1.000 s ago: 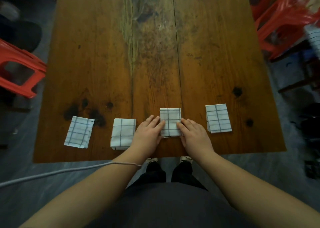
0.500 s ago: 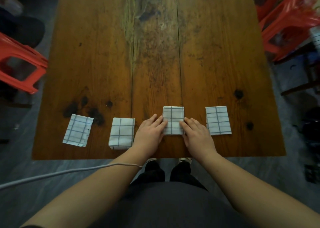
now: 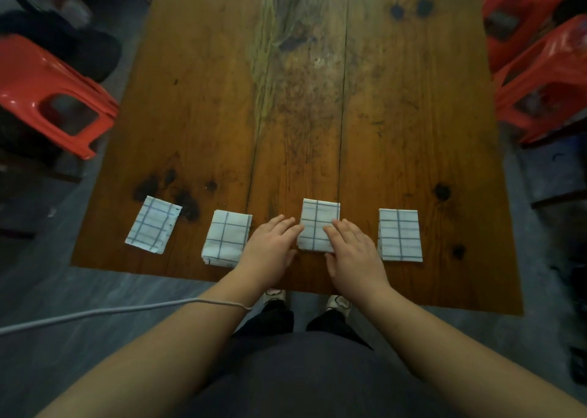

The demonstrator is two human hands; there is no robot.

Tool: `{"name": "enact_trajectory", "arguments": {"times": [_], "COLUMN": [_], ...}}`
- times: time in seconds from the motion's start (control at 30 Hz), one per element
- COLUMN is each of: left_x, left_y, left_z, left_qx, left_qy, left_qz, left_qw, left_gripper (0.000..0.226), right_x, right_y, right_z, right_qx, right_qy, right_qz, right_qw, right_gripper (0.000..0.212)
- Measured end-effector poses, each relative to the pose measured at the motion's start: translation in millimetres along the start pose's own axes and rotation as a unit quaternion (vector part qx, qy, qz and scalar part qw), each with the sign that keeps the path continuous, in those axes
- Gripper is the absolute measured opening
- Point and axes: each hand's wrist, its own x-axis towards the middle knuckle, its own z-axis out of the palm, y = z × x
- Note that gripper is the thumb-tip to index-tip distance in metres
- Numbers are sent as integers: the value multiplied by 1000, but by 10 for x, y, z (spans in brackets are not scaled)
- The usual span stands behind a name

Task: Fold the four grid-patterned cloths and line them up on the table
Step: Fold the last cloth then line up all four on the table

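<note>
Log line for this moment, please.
stage: aligning | cloths folded: four, in row | left hand: beside third cloth | right hand: on it

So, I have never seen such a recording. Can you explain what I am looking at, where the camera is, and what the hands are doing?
There is no machine here. A person wears one wide-angle camera on the head, so you look forward and down over their own arms. That is the only view.

In front is a wooden table. Near its closest edge four folded grid cloths lie in a row: the first cloth, a little tilted, the second cloth, the third cloth and the fourth cloth.

The left hand touches the third cloth's left side, and the right hand lies flat over its near right corner. Nothing is lifted; both hands are open and seem to be straightening this cloth.

Red stools stand beside the table, and a thin cord runs to the left wrist.
</note>
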Motion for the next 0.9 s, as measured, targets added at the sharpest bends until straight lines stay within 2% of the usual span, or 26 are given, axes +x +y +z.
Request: {"name": "enact_trajectory", "arguments": {"times": [0.17, 0.33, 0.43, 0.53, 0.67, 0.9], "left_x": [-256, -473, -544, -579, -609, -597], "left_y": [-252, -783, -1204, -1610, -1886, -1944], "left_z": [-105, -326, -414, -430, -441, -337], "left_qx": [-30, -22, -6, 22, 40, 38], "left_qy": [50, 57, 44, -3, -54, -31], "left_qz": [-40, -46, -38, -6, 65, 114], "left_qw": [997, 997, 998, 1000, 996, 992], "left_gripper": [53, 52, 57, 60, 52, 43], "right_x": [55, 172, 255, 333, 316, 228], "right_y": [-311, -816, -1193, -1518, -1743, -1816], "right_z": [-62, 131, 304, 470, 630, 760], "right_qx": [-6, 20, 27, 27, 19, 0], "right_qy": [-11, -21, -15, -13, -21, -27], "right_qz": [-66, -78, -51, -9, 42, 76], "right_qw": [998, 997, 998, 1000, 999, 997], "right_gripper": [59, 56, 54, 53, 50, 54]}}
